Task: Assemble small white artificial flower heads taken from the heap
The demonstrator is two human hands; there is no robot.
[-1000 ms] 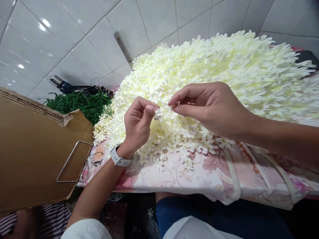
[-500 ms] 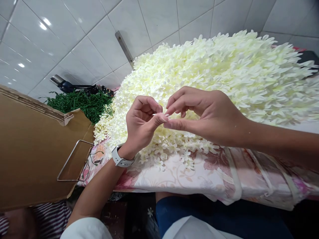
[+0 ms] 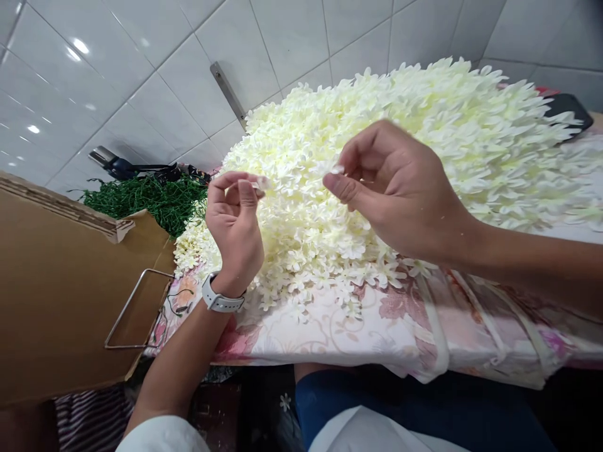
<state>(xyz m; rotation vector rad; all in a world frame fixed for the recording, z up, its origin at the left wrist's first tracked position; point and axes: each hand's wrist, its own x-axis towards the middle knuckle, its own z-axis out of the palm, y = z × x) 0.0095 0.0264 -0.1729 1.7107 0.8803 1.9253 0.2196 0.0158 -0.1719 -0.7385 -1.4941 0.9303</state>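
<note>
My left hand (image 3: 238, 216), a pale watch on its wrist, pinches a small whitish piece (image 3: 260, 183) between thumb and fingers. It looks like part of an artificial flower, but it is blurred. To its right, my right hand (image 3: 396, 182) is closed at the fingertips on a white petal piece (image 3: 336, 169). A gap separates the hands. Both are held above a large heap of cream-white artificial flowers (image 3: 301, 207), which spreads over the table.
A floral tablecloth (image 3: 301, 342) covers the table. On the left stand a cardboard box (image 3: 61, 295) and a bent metal wire frame (image 3: 134, 307). Behind the box lies a pile of green stems (image 3: 146, 204). A black phone-like object (image 3: 570, 110) is at far right. A tiled wall (image 3: 292, 37) closes the back.
My hands were together at the fingertips and have moved apart, the left one leftward, the right one up and right. A small white piece now shows in each.
</note>
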